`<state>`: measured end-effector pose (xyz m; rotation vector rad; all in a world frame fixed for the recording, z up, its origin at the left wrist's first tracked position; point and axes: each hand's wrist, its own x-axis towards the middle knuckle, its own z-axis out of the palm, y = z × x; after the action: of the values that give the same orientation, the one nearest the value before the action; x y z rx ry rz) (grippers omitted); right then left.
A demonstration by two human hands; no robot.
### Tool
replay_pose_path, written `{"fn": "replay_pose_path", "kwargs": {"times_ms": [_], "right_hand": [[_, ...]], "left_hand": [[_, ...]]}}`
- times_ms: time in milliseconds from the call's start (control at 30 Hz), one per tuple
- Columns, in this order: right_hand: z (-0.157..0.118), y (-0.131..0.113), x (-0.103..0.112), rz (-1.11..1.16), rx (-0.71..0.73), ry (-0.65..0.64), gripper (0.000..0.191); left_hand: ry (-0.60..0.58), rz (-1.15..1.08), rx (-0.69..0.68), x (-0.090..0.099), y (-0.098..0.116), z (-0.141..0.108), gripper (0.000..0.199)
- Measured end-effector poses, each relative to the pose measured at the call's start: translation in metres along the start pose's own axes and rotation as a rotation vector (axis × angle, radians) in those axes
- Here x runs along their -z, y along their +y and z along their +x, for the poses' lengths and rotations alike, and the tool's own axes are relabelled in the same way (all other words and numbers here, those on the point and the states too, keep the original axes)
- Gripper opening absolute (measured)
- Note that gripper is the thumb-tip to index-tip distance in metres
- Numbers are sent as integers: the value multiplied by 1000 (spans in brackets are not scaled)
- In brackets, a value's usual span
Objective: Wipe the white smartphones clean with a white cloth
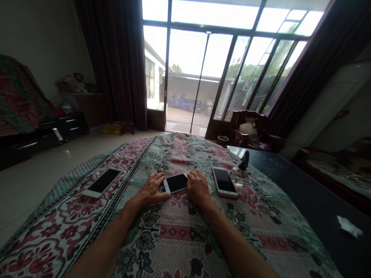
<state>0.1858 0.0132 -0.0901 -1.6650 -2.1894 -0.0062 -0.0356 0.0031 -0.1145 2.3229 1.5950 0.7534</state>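
A white smartphone (176, 183) with a dark screen lies sideways between my hands on the patterned tablecloth (185, 239). My left hand (151, 189) grips its left end, thumb along the near edge and fingers at the far edge. Over its right end, my right hand (198, 187) is closed, covering that part of the phone. A bit of something white (210, 190) pokes out beside the right hand; its kind is hidden. Further right lies a second white smartphone (224, 181), apart from the hand. Another white smartphone (104, 180) rests to the left, screen dark.
A clear round-based object with a black upright part (244, 162) stands behind the right-hand phone. The dark tabletop (290, 181) shows at the right, with a crumpled white tissue (349, 226). Beyond are a wooden chair (249, 125), glass doors (188, 81) and dark curtains (116, 58).
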Motion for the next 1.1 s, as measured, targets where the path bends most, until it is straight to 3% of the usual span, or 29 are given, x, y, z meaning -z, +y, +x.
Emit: {"fn": "replay_pose_path", "kwargs": {"times_ms": [233, 367, 467, 600, 733, 1000, 1100], "right_hand": [[-24, -46, -2, 163, 308, -154, 41], [-28, -52, -3, 222, 385, -189, 40], [-19, -36, -3, 199, 303, -178, 40], [-4, -9, -5, 100, 38, -70, 42], [2, -3, -7, 12, -82, -49, 43], [-13, -46, -6, 188, 377, -177, 38], [-13, -50, -5, 229, 441, -206, 37]], "left_hand": [[53, 18, -11, -9, -4, 3, 58], [51, 19, -20, -8, -5, 3, 54], [64, 9, -22, -6, -2, 2, 56], [58, 4, -5, -3, 4, 1, 58], [53, -23, 26, -2, 6, 2, 58], [54, 3, 3, -6, 1, 1, 57], [58, 6, -2, -6, 1, 0, 59]]}}
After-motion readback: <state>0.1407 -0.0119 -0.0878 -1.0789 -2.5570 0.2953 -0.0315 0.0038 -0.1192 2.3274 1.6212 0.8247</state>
